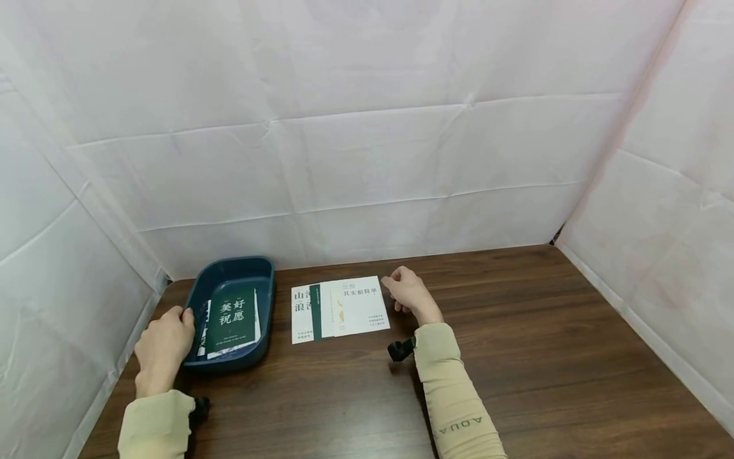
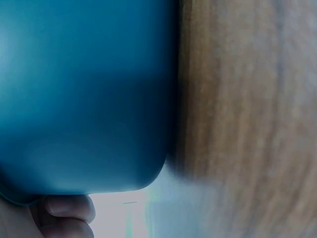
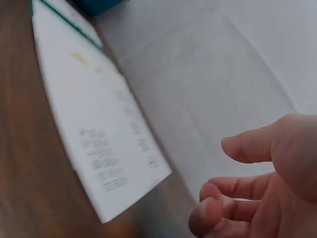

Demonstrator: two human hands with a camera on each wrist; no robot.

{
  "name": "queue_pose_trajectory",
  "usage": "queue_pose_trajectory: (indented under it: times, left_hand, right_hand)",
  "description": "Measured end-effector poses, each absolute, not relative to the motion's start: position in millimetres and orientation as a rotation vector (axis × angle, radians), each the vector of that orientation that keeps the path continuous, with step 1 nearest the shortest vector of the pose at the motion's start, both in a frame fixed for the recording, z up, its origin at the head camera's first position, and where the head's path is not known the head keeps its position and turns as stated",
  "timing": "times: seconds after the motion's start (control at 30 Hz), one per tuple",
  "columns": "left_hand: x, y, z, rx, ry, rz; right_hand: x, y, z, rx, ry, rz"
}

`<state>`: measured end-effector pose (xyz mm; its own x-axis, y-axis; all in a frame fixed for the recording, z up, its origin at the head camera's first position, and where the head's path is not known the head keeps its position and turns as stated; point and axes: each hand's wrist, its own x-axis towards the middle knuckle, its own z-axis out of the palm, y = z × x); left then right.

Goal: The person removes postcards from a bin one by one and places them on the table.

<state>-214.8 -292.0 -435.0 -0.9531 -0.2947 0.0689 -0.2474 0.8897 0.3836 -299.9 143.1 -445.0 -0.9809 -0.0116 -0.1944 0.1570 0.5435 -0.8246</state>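
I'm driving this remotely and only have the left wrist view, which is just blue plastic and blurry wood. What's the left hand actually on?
Observer: The left hand grips the left rim of a blue tray at the table's left end.
Operator: Anything in the tray?
Observer: Yes, a green booklet lies on top of other printed sheets inside it.
Operator: And where's the right hand?
Observer: The right hand is at the right edge of a white card, fingers loosely curled and holding nothing.
Operator: Is that card alone?
Observer: No, it overlaps a second card just right of the tray.
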Motion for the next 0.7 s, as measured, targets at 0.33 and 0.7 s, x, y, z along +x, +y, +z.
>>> queue_pose_trajectory:
  times: [0.33, 0.7]
  left_hand:
    - [-215.3, -292.4, -433.4, 0.417, -2.928, -0.557]
    - [-214.6, -292.5, -434.0, 0.365, -2.905, -0.585]
  right_hand:
    - [-267.0, 98.8, -410.5, -0.147, 2.724, -1.439]
    - [-232.9, 10.8, -387.7, -0.622, 2.672, -1.494]
